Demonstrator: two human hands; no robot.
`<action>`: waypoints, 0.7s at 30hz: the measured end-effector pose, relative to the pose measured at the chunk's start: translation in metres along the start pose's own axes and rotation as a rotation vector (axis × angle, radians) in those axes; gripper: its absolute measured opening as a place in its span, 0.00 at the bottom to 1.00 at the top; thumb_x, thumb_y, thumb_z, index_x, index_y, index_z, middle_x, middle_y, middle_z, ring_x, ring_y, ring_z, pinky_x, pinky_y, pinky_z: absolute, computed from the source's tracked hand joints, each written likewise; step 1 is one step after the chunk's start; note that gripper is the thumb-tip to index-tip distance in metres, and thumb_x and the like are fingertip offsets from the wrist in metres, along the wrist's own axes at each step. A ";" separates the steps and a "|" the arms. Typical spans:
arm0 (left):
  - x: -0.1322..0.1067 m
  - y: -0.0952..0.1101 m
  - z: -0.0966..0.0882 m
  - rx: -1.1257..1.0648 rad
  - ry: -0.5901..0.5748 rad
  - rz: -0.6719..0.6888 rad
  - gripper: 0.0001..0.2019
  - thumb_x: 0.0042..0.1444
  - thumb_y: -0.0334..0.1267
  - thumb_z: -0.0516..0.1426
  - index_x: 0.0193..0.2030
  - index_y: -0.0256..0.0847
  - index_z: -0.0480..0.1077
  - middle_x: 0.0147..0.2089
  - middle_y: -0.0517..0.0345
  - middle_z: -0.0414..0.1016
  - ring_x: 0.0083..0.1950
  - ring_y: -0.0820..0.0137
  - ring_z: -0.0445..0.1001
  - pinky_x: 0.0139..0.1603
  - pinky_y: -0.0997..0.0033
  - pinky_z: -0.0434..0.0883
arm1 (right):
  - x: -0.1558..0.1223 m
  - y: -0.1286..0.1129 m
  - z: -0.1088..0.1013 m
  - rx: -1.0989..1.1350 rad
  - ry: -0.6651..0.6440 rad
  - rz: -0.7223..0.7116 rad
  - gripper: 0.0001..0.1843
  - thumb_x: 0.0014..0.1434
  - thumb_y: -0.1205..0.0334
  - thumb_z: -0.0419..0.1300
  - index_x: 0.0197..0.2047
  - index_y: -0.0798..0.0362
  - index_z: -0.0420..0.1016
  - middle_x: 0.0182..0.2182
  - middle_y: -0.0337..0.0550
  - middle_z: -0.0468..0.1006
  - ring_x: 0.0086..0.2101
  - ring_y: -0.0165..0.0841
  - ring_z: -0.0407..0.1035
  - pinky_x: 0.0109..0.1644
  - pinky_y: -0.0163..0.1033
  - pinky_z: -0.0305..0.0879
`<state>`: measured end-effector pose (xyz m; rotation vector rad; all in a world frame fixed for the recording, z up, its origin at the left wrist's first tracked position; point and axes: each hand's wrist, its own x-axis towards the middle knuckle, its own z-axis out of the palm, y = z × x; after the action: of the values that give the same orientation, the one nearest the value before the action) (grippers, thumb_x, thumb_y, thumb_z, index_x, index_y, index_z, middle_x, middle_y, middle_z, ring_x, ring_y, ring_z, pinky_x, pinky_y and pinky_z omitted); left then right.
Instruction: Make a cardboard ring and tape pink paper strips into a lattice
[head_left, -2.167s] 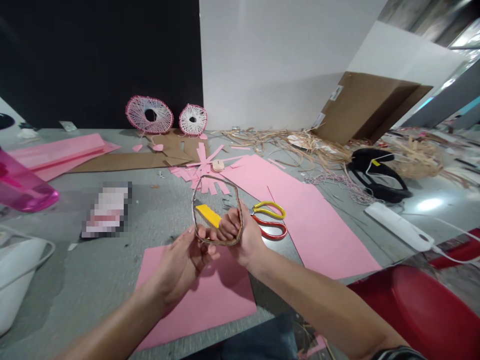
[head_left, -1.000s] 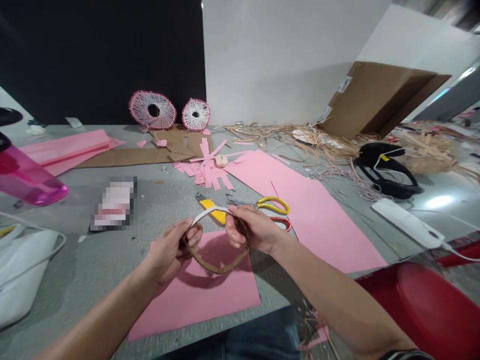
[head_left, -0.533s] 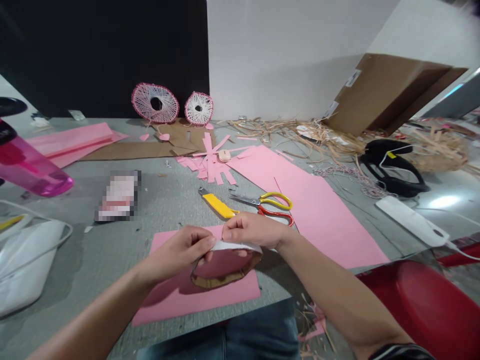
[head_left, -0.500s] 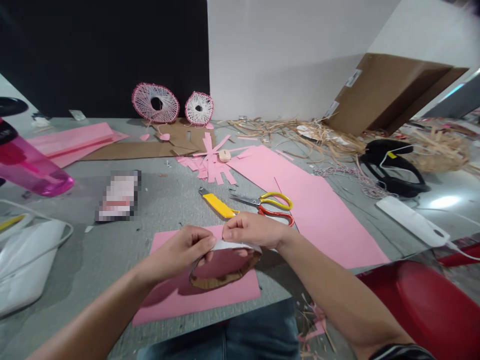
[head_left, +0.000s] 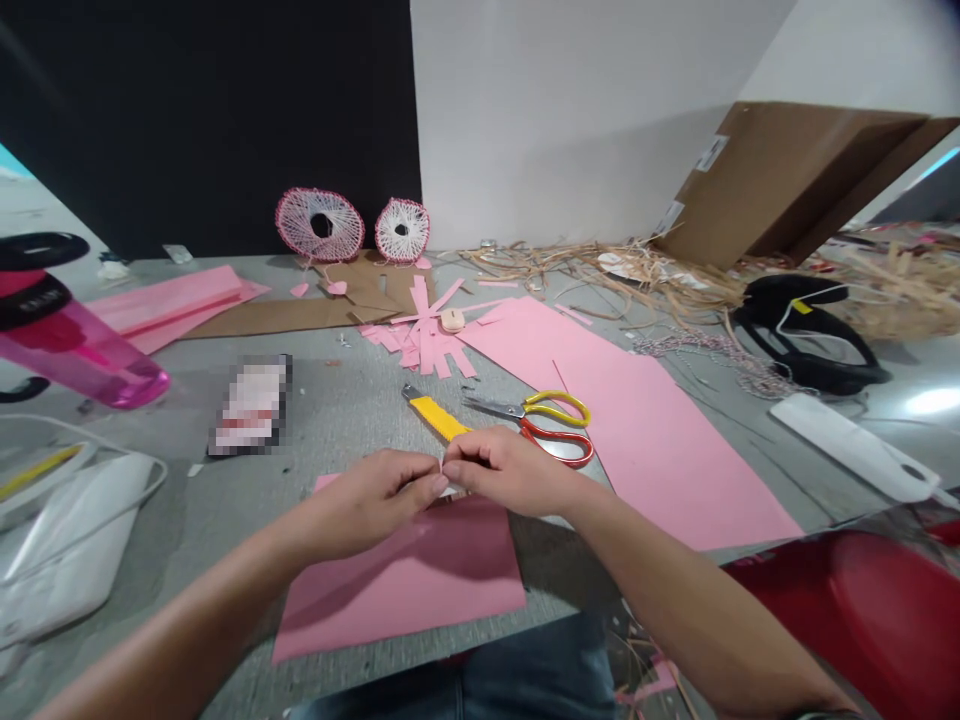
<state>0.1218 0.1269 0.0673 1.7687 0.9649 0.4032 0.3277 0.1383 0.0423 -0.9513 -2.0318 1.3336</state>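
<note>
The cardboard ring [head_left: 454,492], whose loop hung open below the hands half a second ago, has tilted mostly out of sight; the hands have drawn together. Left hand [head_left: 379,500] and right hand [head_left: 517,472] both pinch its smooth white edge, above a flat pink sheet [head_left: 420,590]. From there, a ribbed yellow cutter [head_left: 439,416] lies at 12 o'clock, metal scissors [head_left: 559,405] at 2, thread-wound discs [head_left: 337,240] at 11. At 10, a glossy translucent bottle [head_left: 112,355] bears lettering too small to read.
</note>
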 end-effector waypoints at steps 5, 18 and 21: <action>0.001 -0.004 0.000 0.131 0.205 0.142 0.12 0.56 0.34 0.63 0.23 0.43 0.70 0.20 0.61 0.65 0.22 0.70 0.52 0.28 0.67 0.44 | 0.001 0.001 0.002 -0.041 0.074 -0.053 0.13 0.65 0.59 0.56 0.29 0.52 0.69 0.22 0.33 0.67 0.25 0.27 0.59 0.31 0.34 0.52; -0.002 -0.021 0.015 0.376 0.304 0.268 0.12 0.49 0.34 0.70 0.24 0.43 0.71 0.23 0.59 0.68 0.22 0.69 0.58 0.27 0.68 0.49 | 0.003 0.005 0.010 -0.014 -0.106 0.050 0.10 0.58 0.62 0.62 0.26 0.53 0.70 0.20 0.31 0.64 0.23 0.25 0.56 0.28 0.32 0.49; -0.003 -0.025 0.014 0.512 0.342 0.323 0.12 0.54 0.40 0.68 0.26 0.42 0.71 0.24 0.58 0.70 0.23 0.67 0.63 0.27 0.70 0.55 | 0.003 0.006 0.010 -0.034 -0.052 0.036 0.08 0.57 0.64 0.62 0.26 0.53 0.71 0.20 0.31 0.65 0.23 0.25 0.56 0.28 0.32 0.50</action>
<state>0.1189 0.1195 0.0392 2.3882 1.0862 0.7303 0.3200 0.1367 0.0330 -0.9828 -2.0916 1.3597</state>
